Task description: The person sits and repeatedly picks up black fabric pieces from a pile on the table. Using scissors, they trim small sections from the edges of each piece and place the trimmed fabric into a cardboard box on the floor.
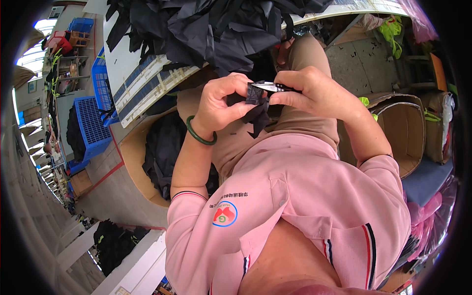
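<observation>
Over my lap, my left hand pinches a small black fabric piece between thumb and fingers. Part of the cloth dangles below the grip. My right hand is closed around thread snips with bright metal blades. The blades point left and meet the fabric's edge; whether they are cutting cannot be seen. Just beyond my hands, a large heap of black fabric pieces covers the table and hangs over its near edge.
A cardboard box with black fabric stands left of my legs. Blue plastic crates stand farther left. On the right are another cardboard box and a bright green bag. The white table reaches close to my knees.
</observation>
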A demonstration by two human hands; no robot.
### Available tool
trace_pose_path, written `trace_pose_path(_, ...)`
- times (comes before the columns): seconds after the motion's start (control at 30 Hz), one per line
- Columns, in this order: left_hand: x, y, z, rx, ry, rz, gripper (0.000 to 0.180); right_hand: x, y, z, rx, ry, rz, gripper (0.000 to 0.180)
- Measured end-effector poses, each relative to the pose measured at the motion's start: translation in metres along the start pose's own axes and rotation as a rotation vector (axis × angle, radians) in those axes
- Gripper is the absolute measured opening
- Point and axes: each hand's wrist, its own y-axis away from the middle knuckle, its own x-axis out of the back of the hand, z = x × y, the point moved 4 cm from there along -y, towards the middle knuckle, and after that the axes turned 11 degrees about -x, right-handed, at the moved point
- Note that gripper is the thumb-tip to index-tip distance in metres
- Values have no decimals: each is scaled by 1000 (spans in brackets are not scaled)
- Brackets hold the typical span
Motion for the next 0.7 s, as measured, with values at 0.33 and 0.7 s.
trace_pose_path(0.33, 1, -1, -1, -3, 2, -83, 10, 0, 0, -7, 1, -7, -61, 40)
trace_pose_path(0.7, -1, -3, 0, 33, 134, -147, 9, -1, 4, 2, -25, -91, -60, 39)
